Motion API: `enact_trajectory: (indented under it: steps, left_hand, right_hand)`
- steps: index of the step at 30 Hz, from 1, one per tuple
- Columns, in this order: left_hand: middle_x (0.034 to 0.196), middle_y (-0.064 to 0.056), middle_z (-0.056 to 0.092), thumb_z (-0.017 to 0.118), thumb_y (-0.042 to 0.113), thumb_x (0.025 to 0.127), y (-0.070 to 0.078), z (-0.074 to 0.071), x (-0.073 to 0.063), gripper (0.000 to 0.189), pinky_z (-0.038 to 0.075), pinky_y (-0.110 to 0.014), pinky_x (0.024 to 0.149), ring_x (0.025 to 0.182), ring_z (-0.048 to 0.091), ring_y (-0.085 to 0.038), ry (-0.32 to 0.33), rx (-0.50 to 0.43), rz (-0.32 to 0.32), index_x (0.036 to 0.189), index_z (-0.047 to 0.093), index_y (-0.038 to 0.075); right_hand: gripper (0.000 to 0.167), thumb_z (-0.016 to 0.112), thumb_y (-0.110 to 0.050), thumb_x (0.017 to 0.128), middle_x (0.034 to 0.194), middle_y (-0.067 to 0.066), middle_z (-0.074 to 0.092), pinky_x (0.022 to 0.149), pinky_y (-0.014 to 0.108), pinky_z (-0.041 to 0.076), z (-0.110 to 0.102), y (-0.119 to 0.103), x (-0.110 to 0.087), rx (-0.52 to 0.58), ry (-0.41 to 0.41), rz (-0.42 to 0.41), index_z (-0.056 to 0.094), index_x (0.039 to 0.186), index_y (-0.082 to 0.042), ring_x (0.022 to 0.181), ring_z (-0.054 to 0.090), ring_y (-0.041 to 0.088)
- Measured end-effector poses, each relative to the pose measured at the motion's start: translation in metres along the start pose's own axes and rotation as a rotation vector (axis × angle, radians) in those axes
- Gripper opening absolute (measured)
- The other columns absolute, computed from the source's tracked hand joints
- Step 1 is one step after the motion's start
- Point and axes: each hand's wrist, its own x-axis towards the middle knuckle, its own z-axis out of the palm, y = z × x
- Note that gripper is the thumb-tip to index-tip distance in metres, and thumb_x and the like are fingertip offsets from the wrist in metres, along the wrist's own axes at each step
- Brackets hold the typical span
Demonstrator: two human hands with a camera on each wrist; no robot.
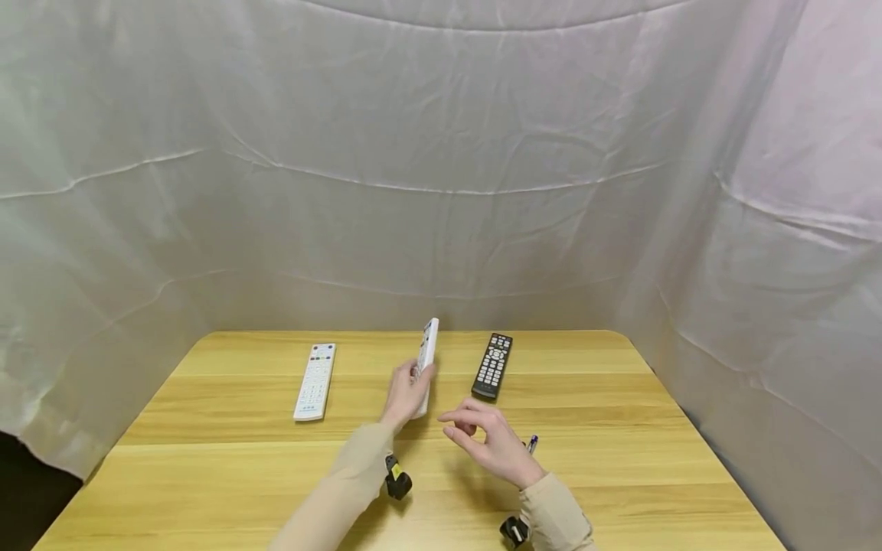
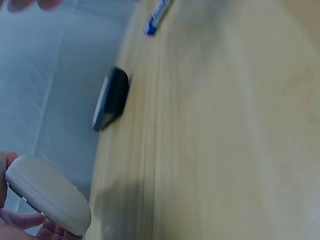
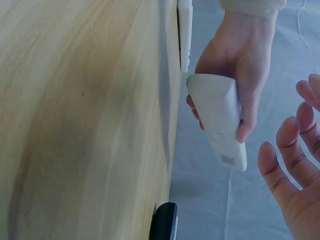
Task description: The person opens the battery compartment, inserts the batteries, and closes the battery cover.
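Observation:
My left hand (image 1: 405, 392) grips a white remote control (image 1: 428, 346) by its edges, lifted and turned on its side above the table. In the right wrist view the plain back of this remote (image 3: 218, 117) shows, thumb along one side and fingertips at the other. My right hand (image 1: 491, 440) hovers just right of it, holding nothing, with fingers loosely bent; in the right wrist view those fingers (image 3: 292, 172) are spread apart from the remote. A black remote control (image 1: 493, 366) with pale buttons lies beyond my right hand.
A second white remote control (image 1: 315, 383) lies on the left of the wooden table (image 1: 227, 474). A slim blue-and-white stick-shaped item (image 2: 159, 17) lies on the tabletop, partly hidden behind my right hand in the head view. Pale curtains (image 1: 441, 229) hang around the back and sides.

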Motion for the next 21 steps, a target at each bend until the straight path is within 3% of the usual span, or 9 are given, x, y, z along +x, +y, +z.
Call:
enact_trajectory:
  steps: [6,11,15,21]
  left_hand:
    - [0.115,-0.023,0.058,0.054,0.034,0.104,0.005,-0.006,-0.016,0.062,0.054,-0.022,0.073,0.091,0.059,-0.021,-0.046,-0.114,-0.030,0.145,0.041,-0.010]
    - [0.124,-0.023,0.057,0.050,0.040,0.105,0.010,-0.014,-0.029,0.064,0.056,-0.027,0.080,0.098,0.060,-0.024,-0.075,-0.167,-0.064,0.150,0.037,-0.003]
    - [0.129,-0.024,0.055,0.047,0.042,0.106,0.015,-0.020,-0.040,0.065,0.056,-0.030,0.083,0.103,0.061,-0.027,-0.108,-0.197,-0.068,0.153,0.033,0.000]
    - [0.127,-0.027,0.050,0.044,0.033,0.108,0.021,-0.029,-0.054,0.061,0.058,-0.035,0.088,0.105,0.060,-0.029,-0.182,-0.275,-0.026,0.157,0.023,0.001]
  right_hand:
    - [0.016,0.067,-0.010,0.095,0.080,-0.003,0.061,0.062,0.020,0.051,-0.001,-0.001,0.001,0.004,-0.001,0.001,0.076,0.110,-0.010,0.074,0.046,-0.002]
    - [0.017,0.068,-0.009,0.095,0.081,-0.002,0.062,0.061,0.026,0.053,0.000,0.000,0.001,0.007,0.004,-0.009,0.075,0.109,-0.010,0.074,0.047,-0.001]
    - [0.017,0.067,-0.009,0.095,0.081,-0.002,0.062,0.061,0.026,0.053,0.000,0.001,0.001,0.012,0.005,-0.007,0.075,0.109,-0.010,0.074,0.047,-0.002]
    - [0.017,0.068,-0.010,0.095,0.082,-0.002,0.062,0.062,0.021,0.051,-0.001,-0.002,0.000,0.022,-0.006,0.027,0.075,0.110,-0.009,0.075,0.046,-0.002]
